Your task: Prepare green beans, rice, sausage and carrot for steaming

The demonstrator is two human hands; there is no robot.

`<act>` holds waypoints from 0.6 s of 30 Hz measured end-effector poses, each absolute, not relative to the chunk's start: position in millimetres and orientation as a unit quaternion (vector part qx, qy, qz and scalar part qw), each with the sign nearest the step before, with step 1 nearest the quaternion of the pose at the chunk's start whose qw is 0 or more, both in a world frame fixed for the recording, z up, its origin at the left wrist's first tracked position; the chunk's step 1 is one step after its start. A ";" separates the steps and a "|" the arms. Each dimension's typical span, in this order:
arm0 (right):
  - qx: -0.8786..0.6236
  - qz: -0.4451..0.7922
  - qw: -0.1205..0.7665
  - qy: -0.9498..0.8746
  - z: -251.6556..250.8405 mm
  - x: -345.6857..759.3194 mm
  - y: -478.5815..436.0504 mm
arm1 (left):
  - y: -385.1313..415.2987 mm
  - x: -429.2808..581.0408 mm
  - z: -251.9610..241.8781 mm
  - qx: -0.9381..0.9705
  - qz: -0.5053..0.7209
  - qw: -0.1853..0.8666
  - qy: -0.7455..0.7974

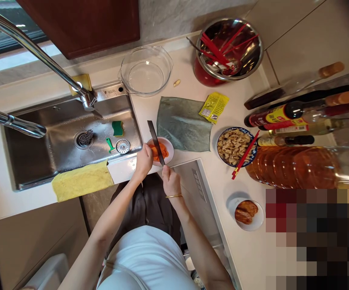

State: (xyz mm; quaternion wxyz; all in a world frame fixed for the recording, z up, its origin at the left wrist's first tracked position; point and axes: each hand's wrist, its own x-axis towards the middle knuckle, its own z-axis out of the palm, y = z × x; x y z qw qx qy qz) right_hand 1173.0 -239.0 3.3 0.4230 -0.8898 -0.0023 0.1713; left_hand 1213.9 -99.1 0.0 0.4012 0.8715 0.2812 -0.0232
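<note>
A small white bowl [170, 147] with orange slices [163, 150] in it is at the counter's front edge, right of the sink. My left hand [144, 160] is closed on the bowl's left rim. Over the bowl, a dark knife [155, 141] points away from me, its blade seen edge-on. My right hand [171, 182] is wrapped round the knife's near end. Whether the blade touches the slices cannot be made out. Behind the bowl lies a grey-green cloth [183, 124], with a yellow packet [214, 107] on its right corner.
Left is the sink [62, 117] under a tall faucet [41, 54]; a yellow cloth [82, 180] hangs over its front edge. Behind stand a glass dish [146, 70] and a steel bowl [230, 48] with red chopsticks. At right are a food bowl [236, 146], bottles [283, 114] and another bowl [259, 219].
</note>
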 end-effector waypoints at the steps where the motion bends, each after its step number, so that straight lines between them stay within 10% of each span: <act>1: -0.892 0.169 0.420 -0.004 3.6 1173.3 -238.7 | -98.8 1215.6 1.3 0.864 -0.031 0.410 0.289; 18: -0.863 0.183 0.471 0.004 8.8 1178.6 -246.7 | -92.9 1204.7 7.8 0.783 -0.015 0.514 0.351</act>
